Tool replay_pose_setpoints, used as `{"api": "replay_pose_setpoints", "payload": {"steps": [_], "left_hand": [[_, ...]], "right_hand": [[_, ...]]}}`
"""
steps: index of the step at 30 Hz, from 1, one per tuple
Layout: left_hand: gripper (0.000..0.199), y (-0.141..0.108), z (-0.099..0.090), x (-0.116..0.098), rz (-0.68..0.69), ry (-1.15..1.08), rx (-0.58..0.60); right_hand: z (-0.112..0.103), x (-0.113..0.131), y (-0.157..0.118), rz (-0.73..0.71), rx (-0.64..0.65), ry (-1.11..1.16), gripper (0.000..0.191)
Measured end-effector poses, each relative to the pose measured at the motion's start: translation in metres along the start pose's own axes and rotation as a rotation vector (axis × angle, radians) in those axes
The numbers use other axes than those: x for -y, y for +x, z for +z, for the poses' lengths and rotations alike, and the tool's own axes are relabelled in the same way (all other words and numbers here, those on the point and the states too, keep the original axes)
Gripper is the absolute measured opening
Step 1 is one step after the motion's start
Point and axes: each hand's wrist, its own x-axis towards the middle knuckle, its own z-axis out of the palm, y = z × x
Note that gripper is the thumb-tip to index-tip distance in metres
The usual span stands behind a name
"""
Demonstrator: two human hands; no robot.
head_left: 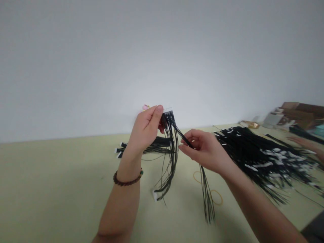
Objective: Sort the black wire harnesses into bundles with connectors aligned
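Note:
Raised above the table, my left hand [148,126] pinches the white connector end of a black wire harness [173,145]. Its thin wires hang down in a loose curve, and a small white connector [155,195] dangles at the lower end. To the right, my right hand [202,148] closes its fingers around one bundle of the same wires, drawn out sideways from the connector. The loose ends of that bundle [208,202] fan out below the hand. Behind the hanging wires, several black harnesses with white connectors [119,151] lie on the table.
Two yellow rubber bands [217,197] lie on the pale green table [63,189]. A large pile of black wire harnesses [253,148] covers the right side. Beyond it are brown cardboard pieces [298,113] and another person's hand [307,144]. A white wall [101,67] rises behind.

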Motion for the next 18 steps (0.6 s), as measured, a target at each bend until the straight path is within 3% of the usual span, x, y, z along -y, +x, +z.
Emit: {"api": "replay_pose_setpoints", "payload": {"steps": [4, 8, 13, 18], "left_hand": [[0.036, 0.0, 0.003, 0.0, -0.017, -0.108, 0.016], [0.035, -0.002, 0.008, -0.003, -0.026, -0.161, 0.065], [0.033, -0.001, 0.007, -0.001, -0.028, -0.238, 0.024], [0.037, 0.002, 0.002, 0.003, -0.001, -0.128, 0.015]], "right_hand": [[0.02, -0.013, 0.0, -0.04, -0.048, 0.092, 0.032], [0.031, -0.01, 0.002, -0.112, -0.034, 0.207, 0.017], [0.019, -0.006, 0.001, -0.123, 0.001, 0.15, 0.029], [0.004, -0.007, -0.001, -0.154, -0.017, 0.001, 0.028]]}}
